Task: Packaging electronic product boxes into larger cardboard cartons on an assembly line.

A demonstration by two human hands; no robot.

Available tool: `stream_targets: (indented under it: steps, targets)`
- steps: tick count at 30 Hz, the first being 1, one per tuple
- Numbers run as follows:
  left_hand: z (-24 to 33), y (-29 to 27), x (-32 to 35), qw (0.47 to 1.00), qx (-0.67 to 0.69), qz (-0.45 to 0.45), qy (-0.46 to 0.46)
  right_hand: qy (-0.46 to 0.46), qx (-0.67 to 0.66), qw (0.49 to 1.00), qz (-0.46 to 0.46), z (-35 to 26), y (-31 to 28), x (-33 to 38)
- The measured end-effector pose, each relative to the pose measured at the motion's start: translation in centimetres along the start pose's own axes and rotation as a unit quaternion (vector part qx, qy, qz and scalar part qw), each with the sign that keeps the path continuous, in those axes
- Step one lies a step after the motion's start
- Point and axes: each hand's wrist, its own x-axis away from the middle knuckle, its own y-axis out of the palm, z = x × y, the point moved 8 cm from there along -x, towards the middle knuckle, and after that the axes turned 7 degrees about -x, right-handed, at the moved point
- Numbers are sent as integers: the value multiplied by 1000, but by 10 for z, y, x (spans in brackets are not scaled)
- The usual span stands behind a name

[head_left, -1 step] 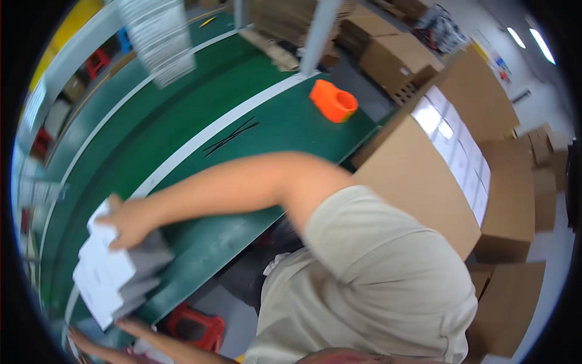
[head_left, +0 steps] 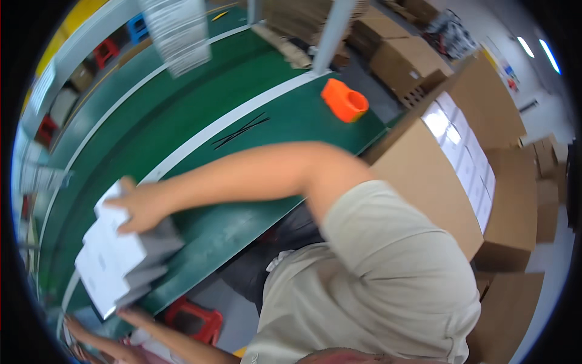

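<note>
A row of white boxes (head_left: 112, 258) with stepped, uneven ends lies over the green table at the left; whether it rests on the surface or is lifted a little, I cannot tell. My right arm reaches across to it, and my right hand (head_left: 140, 206) is closed over its far end, thumb and fingers on the white faces. At the near end, my left hand (head_left: 134, 316) presses against the lower corner of the boxes, its fingers partly hidden and blurred. Both hands have the row between them.
An orange tape dispenser (head_left: 344, 102) and thin black strips (head_left: 241, 130) lie on the green table (head_left: 291, 127). To my right stands an open carton (head_left: 424, 182) with white boxes inside. Under the table edge is a red stool (head_left: 203, 324). Another person's hand (head_left: 77, 327) shows at lower left.
The whole view has shifted slightly, so table and carton appear a little further right. The boxes and my right hand sit slightly higher and further right in the picture; the grip looks the same.
</note>
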Motion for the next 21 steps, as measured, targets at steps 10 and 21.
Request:
stream_targets:
  steps: [10,21]
  targets:
    - [278,97,144,953,263,-148,-11,157,120,980,29,21,-118,163]
    - [426,139,143,913,224,-317,126,224,157,956,109,47,-179,222]
